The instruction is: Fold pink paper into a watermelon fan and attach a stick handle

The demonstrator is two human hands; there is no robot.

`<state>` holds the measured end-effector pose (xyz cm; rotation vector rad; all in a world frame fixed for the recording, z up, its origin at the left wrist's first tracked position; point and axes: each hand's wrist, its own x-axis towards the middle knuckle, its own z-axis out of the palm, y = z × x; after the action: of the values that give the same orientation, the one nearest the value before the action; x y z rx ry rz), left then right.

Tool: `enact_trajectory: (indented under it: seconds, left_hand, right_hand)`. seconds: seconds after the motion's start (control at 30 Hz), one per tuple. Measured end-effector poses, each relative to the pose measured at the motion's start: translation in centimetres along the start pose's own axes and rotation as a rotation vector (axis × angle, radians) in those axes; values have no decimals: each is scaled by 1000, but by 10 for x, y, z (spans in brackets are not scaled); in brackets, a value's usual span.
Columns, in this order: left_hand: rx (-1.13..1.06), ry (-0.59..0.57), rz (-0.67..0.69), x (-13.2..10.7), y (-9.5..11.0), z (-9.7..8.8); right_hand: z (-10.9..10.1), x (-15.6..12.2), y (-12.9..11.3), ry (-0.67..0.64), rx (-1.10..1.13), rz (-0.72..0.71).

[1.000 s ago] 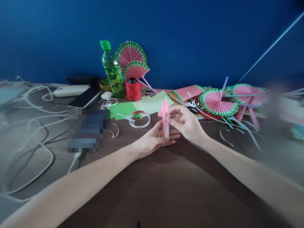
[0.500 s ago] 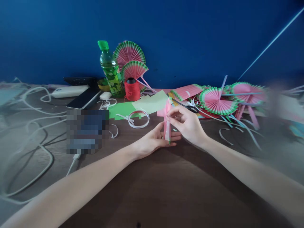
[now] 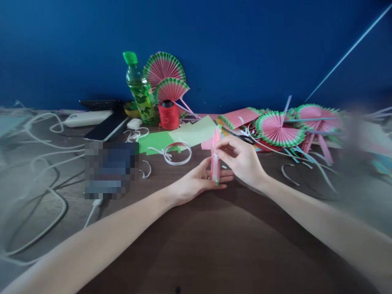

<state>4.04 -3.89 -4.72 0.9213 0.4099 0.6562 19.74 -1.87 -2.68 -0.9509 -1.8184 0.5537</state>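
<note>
A folded pink paper strip with a green edge [image 3: 215,159] stands upright at the middle of the dark wooden table [image 3: 196,245]. My left hand [image 3: 196,181] lies palm up at its base, thumb and fingers closed on the lower end. My right hand [image 3: 241,161] pinches the strip near its middle from the right. A small green paper scrap [image 3: 224,167] lies just under my right hand's fingers.
Finished pink-and-green paper fans [image 3: 277,128] pile up at the right; two more [image 3: 165,69] lean on the blue wall behind a green bottle [image 3: 139,90] and a red thread spool [image 3: 168,115]. Green paper sheets [image 3: 183,136], a tape ring [image 3: 177,153], scissors [image 3: 241,136], white cables [image 3: 39,163] and a phone [image 3: 105,126] lie around.
The pleated top of the pink strip has been pressed closer together. Both hands stay in nearly the same place; the view shifted slightly.
</note>
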Motion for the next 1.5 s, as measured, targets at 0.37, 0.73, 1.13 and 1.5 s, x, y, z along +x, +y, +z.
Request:
enact_trajectory:
  seconds: [0.37, 0.73, 1.13, 1.5]
  left_hand:
    - [-19, -16, 24, -1, -1, 0]
    - [-24, -20, 29, -1, -1, 0]
    - [9, 18, 11, -1, 0, 1]
    - [40, -12, 46, 0, -4, -1]
  right_hand:
    - [1, -1, 6, 35, 21, 9]
    - [0, 0, 8, 58, -39, -51]
    - [1, 0, 10, 52, -40, -49]
    - [2, -1, 9, 66, -75, -69]
